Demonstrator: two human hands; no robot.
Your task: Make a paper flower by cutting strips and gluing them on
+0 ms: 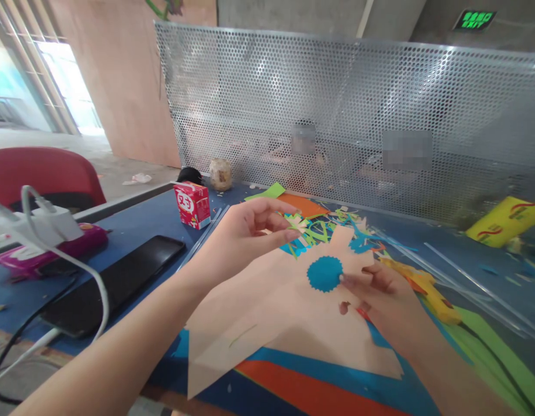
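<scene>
Head view: two bare hands over a peach paper sheet (pixel 267 312) on the blue table (pixel 155 225).
Right hand (pixel 380 297) rests on it, fingertips touching the jagged blue paper disc (pixel 324 273); left hand (pixel 250 231) hovers above, fingers loosely curled, pinching nothing I can make out.

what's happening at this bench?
A person is doing paper craft on a blue table. The right hand touches a blue jagged-edged paper disc lying on a peach paper sheet. The left hand pinches a small paper scrap above the sheet. Coloured offcuts lie behind.
</scene>
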